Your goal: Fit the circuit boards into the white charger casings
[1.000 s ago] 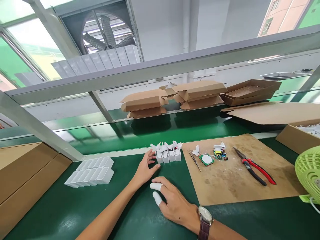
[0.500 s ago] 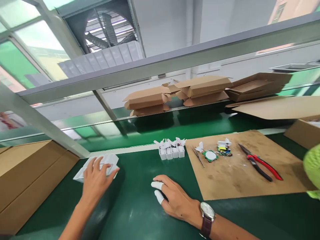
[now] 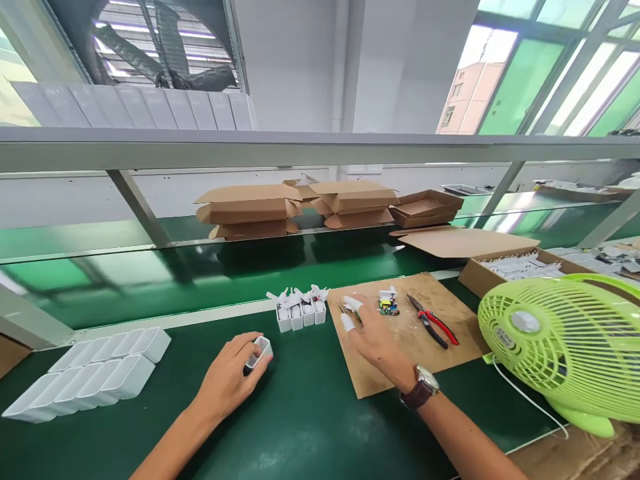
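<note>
My left hand (image 3: 233,373) is closed around a small white plastic housing (image 3: 265,347), its hollow side up, over the green bench. Farther right, my right hand (image 3: 373,337) reaches over the brown cardboard sheet (image 3: 370,380), thumb and finger apart, white covers on those two fingertips. It is over the green round circuit board, which it mostly hides, and beside the tweezers (image 3: 342,307). A small circuit board with a yellow part (image 3: 388,304) and red-and-black pliers (image 3: 433,320) lie on the sheet. Several filled white housings (image 3: 301,315) stand in a row between my hands.
Two rows of white housings (image 3: 107,380) lie at the left. A lime green fan (image 3: 540,347) stands at the right, its cord on the bench. Behind it is a cardboard box (image 3: 483,277) of white parts. Folded cartons (image 3: 250,203) sit beyond the rail.
My left hand has left the rows of housings and come right with one housing. My right hand has moved from the bare bench to the cardboard sheet. The view has turned right and levelled.
</note>
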The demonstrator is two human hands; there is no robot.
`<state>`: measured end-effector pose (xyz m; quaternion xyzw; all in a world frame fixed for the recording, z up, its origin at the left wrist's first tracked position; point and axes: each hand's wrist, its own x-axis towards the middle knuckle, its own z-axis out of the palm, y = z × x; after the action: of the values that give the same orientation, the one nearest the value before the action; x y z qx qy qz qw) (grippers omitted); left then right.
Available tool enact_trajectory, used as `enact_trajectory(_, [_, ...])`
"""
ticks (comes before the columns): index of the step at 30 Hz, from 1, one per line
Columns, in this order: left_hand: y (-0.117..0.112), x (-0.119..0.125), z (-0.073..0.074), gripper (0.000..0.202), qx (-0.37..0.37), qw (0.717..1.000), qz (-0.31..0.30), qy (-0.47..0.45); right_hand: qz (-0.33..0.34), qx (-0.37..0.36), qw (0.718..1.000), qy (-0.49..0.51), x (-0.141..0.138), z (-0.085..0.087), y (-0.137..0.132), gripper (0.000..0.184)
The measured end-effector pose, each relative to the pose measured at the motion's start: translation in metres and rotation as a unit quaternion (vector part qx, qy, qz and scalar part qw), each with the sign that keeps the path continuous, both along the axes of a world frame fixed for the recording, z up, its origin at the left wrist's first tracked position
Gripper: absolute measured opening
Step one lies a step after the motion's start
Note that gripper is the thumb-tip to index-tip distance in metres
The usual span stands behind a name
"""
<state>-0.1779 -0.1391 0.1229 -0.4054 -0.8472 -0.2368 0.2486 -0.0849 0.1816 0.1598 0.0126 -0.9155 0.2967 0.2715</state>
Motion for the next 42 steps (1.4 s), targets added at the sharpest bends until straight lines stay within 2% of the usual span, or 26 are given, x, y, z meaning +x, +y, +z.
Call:
enact_trajectory(4, [0.003,0.009,-0.022,0.028,0.026,0.999,0.006,-0.029,-0.063,0.001,0.998,-0.029,0.014,-0.017,0.038,0.030])
enact_trajectory(7, [0.001,0.013,-0.028,0.031,0.035,0.998,0.011,-0.053,-0.088,-0.022,0.995,-0.038,0.016,-0.028,0.047,0.015])
enact_trajectory(9, [-0.002,0.015,-0.029,0.031,0.041,0.997,0.015,-0.065,-0.098,-0.051,0.993,-0.032,0.013,-0.029,0.050,0.012])
enact_trajectory(12, [-0.004,0.017,-0.027,0.031,0.051,0.995,0.023,-0.080,-0.118,-0.107,0.987,-0.002,0.009,-0.018,0.059,0.023])
enact_trajectory(15, [-0.002,0.019,-0.025,0.029,0.059,0.992,0.026,-0.107,-0.112,-0.159,0.981,0.026,0.017,0.003,0.065,0.034])
enact_trajectory(18, [0.003,0.022,-0.021,0.028,0.074,0.990,0.017,-0.120,-0.044,-0.185,0.982,0.011,0.030,0.027,0.057,0.033])
enact_trajectory(20, [0.007,0.024,-0.018,0.026,0.086,0.989,0.004,-0.119,0.037,-0.149,0.987,-0.051,0.035,0.039,0.038,0.027])
enact_trajectory(22, [0.010,0.026,-0.016,0.021,0.096,0.989,-0.009,-0.114,0.122,-0.056,0.983,-0.126,0.032,0.043,0.010,0.026])
enact_trajectory(25, [0.013,0.027,-0.013,0.017,0.103,0.989,-0.016,-0.102,0.229,0.087,0.960,-0.136,0.016,0.035,-0.036,0.035])
enact_trajectory(28, [0.012,0.028,-0.011,0.015,0.109,0.989,-0.018,-0.095,0.302,0.150,0.936,-0.102,-0.002,0.020,-0.067,0.044])
enact_trajectory(32, [0.009,0.030,-0.008,0.014,0.110,0.988,-0.022,-0.108,0.303,0.144,0.935,-0.118,-0.008,0.009,-0.068,0.065])
enact_trajectory(37, [0.008,0.036,-0.006,0.032,0.099,0.985,-0.034,-0.136,0.285,0.129,0.933,-0.178,0.006,0.003,-0.047,0.084])
enact_trajectory(39, [0.007,0.038,-0.005,0.036,0.090,0.984,-0.035,-0.151,0.284,0.135,0.932,-0.180,0.010,0.000,-0.046,0.083])
enact_trajectory(42, [0.006,0.040,-0.003,0.036,0.083,0.980,-0.035,-0.177,0.280,0.151,0.931,-0.178,0.012,-0.004,-0.048,0.071])
